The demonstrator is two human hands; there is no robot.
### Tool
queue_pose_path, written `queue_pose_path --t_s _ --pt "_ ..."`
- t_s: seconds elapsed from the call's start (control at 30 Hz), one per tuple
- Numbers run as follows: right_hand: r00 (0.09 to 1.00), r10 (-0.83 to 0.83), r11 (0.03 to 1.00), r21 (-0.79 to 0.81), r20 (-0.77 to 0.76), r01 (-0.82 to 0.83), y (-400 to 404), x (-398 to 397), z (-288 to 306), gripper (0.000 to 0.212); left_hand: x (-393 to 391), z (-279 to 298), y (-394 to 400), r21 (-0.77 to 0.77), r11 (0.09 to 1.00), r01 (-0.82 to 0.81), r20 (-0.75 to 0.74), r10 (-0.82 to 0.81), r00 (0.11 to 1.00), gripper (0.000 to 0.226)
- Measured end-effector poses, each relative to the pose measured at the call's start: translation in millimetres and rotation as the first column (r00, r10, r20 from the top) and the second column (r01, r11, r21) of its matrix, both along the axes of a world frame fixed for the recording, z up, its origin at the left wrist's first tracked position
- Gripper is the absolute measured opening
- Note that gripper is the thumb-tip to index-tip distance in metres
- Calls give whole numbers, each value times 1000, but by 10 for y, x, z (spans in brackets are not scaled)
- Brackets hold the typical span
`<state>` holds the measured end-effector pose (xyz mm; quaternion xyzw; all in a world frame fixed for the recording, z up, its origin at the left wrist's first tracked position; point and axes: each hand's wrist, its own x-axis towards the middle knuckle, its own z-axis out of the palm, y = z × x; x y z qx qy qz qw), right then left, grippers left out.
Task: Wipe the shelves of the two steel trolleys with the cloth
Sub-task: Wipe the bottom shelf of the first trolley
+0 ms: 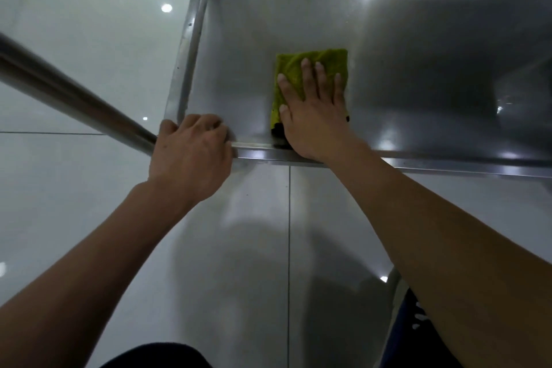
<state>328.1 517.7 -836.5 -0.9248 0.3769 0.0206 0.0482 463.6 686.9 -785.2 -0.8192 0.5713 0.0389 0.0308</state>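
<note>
The hands are split in their work, the left hand [191,152] curled over the near left corner of the steel trolley shelf [403,48] and gripping its rim, the right hand [313,110] flat with fingers spread, pressing the folded green cloth [294,69] onto the shelf near its front edge.

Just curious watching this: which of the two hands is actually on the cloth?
The right hand, lying flat with fingers spread on the green cloth. The left hand only grips the shelf's front corner.
</note>
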Motion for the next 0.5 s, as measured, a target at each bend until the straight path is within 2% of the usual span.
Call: queue_pose_path --t_s 0.07,0.2,0.37,0.5 --pt "999 39 999 26 9 -39 50 197 -15 60 27 -22 58 42 999 7 22 -8 1000 24" --pt "991 130 982 141 1 -129 44 570 -3 61 92 -51 130 160 987 -12 34 7 999 43" --pt "986 166 962 220 -12 -159 95 1028 41 60 50 -44 165 142 990 -28 33 23 999 49" --pt "985 172 959 225 22 -172 211 1265 45 58 78 -51 209 84 996 -44 -1 44 999 42"
